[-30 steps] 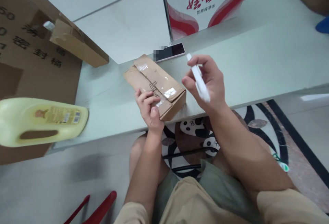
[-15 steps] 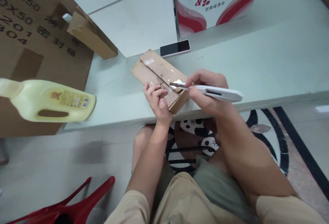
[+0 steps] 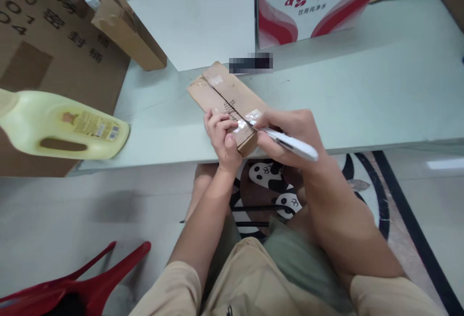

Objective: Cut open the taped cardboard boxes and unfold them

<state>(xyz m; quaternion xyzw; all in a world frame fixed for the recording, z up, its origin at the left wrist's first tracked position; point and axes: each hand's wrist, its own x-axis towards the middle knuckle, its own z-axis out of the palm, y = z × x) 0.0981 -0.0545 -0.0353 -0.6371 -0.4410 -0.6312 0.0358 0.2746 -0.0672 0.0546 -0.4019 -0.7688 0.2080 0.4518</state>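
Observation:
A small brown cardboard box (image 3: 235, 96) lies slantwise near the table's front edge, with clear tape across its lid seam. My left hand (image 3: 223, 137) is closed on the near left side of the box, fingers over its top. In my right hand (image 3: 288, 132) is a white utility knife (image 3: 293, 144), held like a pen. Its blade tip meets the seam at the taped near end of the box; the tip itself is partly hidden by my fingers.
Behind the box lies a phone (image 3: 251, 63), blurred out. A white panel (image 3: 199, 26) and a red-and-white carton (image 3: 308, 11) stand at the back. To the left are a yellow jug (image 3: 72, 127), a narrow carton (image 3: 126, 35) and a large box (image 3: 29, 64). A red chair (image 3: 101, 277) stands below.
The knife has come down to the seam and tilted steeper, its handle swinging in toward the box. My left hand keeps its grip. The whole view has shifted slightly.

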